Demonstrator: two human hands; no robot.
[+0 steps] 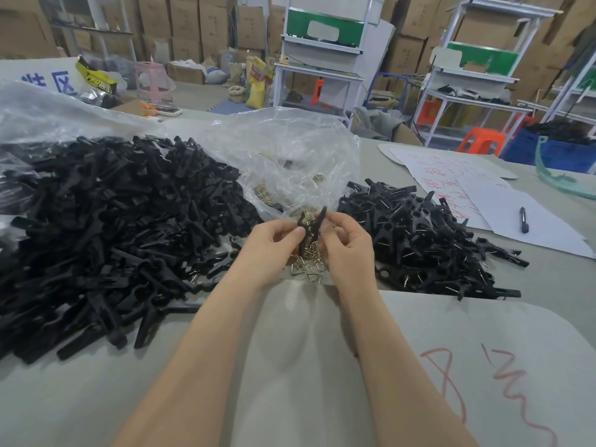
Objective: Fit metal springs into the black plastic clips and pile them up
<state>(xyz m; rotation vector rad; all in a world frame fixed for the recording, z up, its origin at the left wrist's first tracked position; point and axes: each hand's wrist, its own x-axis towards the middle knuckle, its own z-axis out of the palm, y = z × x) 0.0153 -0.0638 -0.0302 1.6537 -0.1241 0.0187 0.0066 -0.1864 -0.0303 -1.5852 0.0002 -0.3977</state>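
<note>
My left hand [272,248] and my right hand [348,245] together hold one black plastic clip [311,225] upright in the middle of the table, its two arms spread at the top. The left thumb and fingers pinch its left side; the right fingers curl round its right side. Just below the hands lies a small heap of brass-coloured metal springs [309,264]. A large pile of black clip parts [109,227] covers the table's left. A smaller pile of clips with springs in them [422,240] lies to the right of my hands.
A crumpled clear plastic bag [283,156] with more springs stands behind the hands. White sheets with red writing [461,188] and a black pen [524,221] lie at the right. Grey cardboard [419,366] covers the near table. Shelving, stools and boxes stand beyond.
</note>
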